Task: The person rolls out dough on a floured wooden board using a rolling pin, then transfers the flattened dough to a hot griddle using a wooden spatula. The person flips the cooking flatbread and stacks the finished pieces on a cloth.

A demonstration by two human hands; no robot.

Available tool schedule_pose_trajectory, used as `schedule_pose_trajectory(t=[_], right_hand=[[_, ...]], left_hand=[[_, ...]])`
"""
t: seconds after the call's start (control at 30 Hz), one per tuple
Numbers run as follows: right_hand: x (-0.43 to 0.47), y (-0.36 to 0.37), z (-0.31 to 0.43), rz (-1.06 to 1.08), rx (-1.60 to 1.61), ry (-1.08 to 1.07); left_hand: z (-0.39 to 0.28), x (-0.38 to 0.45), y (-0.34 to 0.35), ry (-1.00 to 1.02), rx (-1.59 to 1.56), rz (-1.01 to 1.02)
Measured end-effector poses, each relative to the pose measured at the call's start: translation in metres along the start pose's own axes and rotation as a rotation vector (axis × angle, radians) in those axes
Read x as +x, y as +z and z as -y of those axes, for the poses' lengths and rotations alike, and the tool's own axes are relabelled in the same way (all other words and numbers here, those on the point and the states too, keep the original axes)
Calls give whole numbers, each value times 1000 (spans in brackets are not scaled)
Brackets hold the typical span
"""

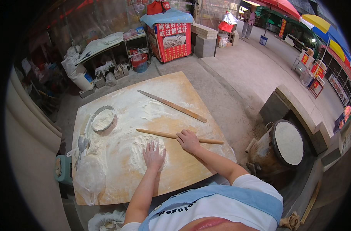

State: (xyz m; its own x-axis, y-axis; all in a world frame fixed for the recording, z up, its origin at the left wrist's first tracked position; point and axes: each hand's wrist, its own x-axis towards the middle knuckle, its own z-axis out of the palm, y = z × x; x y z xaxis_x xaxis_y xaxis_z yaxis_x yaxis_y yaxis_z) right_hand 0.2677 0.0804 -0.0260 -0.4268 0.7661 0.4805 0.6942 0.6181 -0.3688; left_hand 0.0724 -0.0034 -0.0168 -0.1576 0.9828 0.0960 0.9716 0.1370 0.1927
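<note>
My left hand (154,156) rests palm down, fingers spread, on a patch of loose white flour (137,154). It holds nothing. My right hand (189,141) is closed around the middle of a slim wooden rolling pin (156,132), which lies across the large floured wooden board (190,179). A second, darker tapered rolling pin (175,106) lies farther back, apart from both hands. Toward the board's left side sits a round shallow container (112,123) with flour (102,119) in it.
Along the board's left edge lie a brush (84,125), a metal scraper (82,143) and a clear plastic bag (90,179). At right stands a rusty drum stove (260,150) topped by a pale round sheet (289,143). A red stall cart (172,43) and a distant person (249,21) are beyond.
</note>
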Motion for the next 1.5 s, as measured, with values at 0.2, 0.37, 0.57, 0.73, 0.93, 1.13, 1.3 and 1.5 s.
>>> schedule_pose_trajectory(t=[0.2, 0.37, 0.57, 0.73, 0.93, 1.13, 1.3, 1.5], right_hand=[[0, 2, -1, -10, 8, -4], [-9, -2, -3, -47, -13, -10], [-29, -18, -9, -87, -79, 98], [-35, -24, -12, -67, -107, 97], [-42, -27, 3, -16, -39, 34], [-33, -21, 9, -4, -12, 7], [-29, -22, 20, 38, -16, -18], [-22, -20, 36, 104, 78, -118]], left_hand=[[0, -1, -1, -4, -1, 22], [2, -2, -2, -4, 51, 80], [0, -17, -4, 17, 7, 80], [-2, -9, -16, 7, -15, 50], [4, -39, -14, 170, -87, 23], [9, -60, -10, 198, -93, 64], [8, -79, -17, 195, -115, 31], [23, -74, -29, 202, -151, 51]])
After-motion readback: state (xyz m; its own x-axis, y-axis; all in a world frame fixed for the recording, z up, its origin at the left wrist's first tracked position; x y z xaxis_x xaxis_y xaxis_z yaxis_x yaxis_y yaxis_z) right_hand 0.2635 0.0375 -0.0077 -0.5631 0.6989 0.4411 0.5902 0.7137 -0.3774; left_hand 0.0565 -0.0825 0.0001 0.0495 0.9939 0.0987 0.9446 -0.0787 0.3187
